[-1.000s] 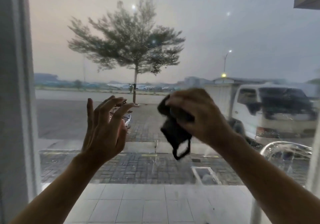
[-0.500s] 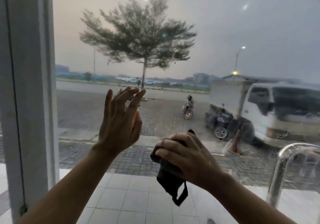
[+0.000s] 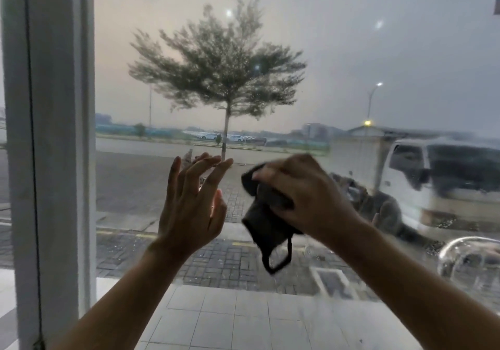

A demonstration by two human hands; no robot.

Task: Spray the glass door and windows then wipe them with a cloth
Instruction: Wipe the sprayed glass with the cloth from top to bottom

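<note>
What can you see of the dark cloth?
The cloth is dark grey or black soft fabric, bunched up. The right hand grips its upper part, fingers curled over it, held up at the glass. Its lower end hangs free, ending in a thin loop. The left hand is apart from it.

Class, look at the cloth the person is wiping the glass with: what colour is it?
Black or very dark grey. The cloth, gripped in the right hand, shows in the head view.

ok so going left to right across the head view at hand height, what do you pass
white window frame → left hand, fingers spread at the glass → black cloth → right hand gripping it → white truck outside
</note>
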